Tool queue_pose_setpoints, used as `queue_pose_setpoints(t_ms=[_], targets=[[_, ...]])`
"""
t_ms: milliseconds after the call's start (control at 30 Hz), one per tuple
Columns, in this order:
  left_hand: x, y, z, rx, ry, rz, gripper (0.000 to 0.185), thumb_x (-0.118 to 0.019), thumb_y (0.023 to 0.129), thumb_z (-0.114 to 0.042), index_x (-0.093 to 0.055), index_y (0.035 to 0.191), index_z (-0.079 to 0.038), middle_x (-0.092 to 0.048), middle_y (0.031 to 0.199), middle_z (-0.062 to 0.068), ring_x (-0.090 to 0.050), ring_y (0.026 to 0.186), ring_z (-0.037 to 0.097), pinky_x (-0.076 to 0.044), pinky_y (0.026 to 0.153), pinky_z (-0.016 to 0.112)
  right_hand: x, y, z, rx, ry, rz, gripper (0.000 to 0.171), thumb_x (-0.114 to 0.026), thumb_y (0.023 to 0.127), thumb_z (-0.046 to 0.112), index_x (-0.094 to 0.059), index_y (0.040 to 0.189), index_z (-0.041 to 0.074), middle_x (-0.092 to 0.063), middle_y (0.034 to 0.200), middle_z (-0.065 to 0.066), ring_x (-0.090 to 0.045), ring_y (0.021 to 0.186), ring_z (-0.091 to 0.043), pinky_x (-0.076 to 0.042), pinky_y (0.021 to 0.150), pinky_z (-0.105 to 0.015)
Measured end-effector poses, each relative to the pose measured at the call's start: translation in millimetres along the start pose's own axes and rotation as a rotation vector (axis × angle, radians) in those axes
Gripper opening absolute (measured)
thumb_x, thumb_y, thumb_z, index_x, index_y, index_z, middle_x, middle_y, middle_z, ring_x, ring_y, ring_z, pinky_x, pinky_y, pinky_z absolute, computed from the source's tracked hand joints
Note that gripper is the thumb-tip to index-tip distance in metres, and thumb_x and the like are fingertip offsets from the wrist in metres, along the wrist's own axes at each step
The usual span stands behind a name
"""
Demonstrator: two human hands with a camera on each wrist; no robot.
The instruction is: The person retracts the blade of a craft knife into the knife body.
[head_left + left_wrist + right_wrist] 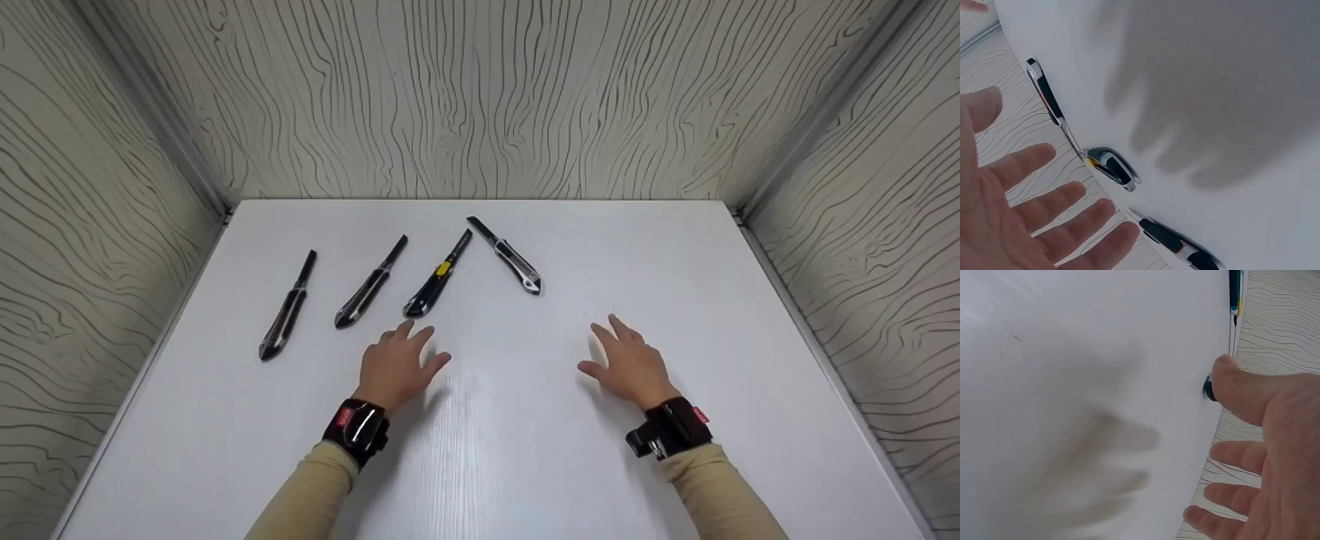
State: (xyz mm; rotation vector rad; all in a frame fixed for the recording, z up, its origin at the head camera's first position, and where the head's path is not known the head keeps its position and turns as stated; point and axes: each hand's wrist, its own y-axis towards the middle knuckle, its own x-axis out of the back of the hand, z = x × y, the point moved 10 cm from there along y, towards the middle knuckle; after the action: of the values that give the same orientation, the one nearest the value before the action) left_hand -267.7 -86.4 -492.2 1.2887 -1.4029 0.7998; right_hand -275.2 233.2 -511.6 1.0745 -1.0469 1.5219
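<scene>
Several utility knives lie spread over the back left and middle of a white table. My left hand has its fingers spread and holds nothing; its fingertips are just in front of the utility knife with a yellow slider. Left of that one lies a dark utility knife, and farther left another dark utility knife. A silver-and-black utility knife slants the other way at the back middle. My right hand hovers right of centre, fingers spread, nothing in it. In the right wrist view its thumb partly hides a knife.
The white table ends at a patterned back wall, with similar walls at left and right. Black camera straps wrap both wrists. Both hands cast shadows on the tabletop.
</scene>
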Motion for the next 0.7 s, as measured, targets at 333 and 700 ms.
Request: queue_pose_setpoints(t_ms=[333,700], targets=[[-3.7,16.8,-12.1,0.041,-0.072,0.241,0.037,-0.068,0.089,-0.04,-0.072,0.114,-0.014,-0.072,0.113,0.012,-0.068,0.101,0.035,-0.056,0.079,0.049,7,3,8,0.025,-0.017,0.128,0.066,-0.074,0.085,0.028,-0.048,0.141,0.004,-0.055,0.137,-0.023,-0.052,0.126,-0.043,-0.047,0.099,-0.058],[-3.4,36.7,-33.1,0.02,-0.051,0.317,0.033,-0.072,0.086,-0.035,-0.073,0.11,-0.012,-0.073,0.112,0.01,-0.067,0.103,0.033,-0.056,0.083,0.048,6,23,28,0.039,-0.03,0.178,0.062,-0.075,0.083,0.024,-0.053,0.137,0.003,-0.058,0.135,-0.022,-0.053,0.124,-0.044,-0.046,0.1,-0.059]])
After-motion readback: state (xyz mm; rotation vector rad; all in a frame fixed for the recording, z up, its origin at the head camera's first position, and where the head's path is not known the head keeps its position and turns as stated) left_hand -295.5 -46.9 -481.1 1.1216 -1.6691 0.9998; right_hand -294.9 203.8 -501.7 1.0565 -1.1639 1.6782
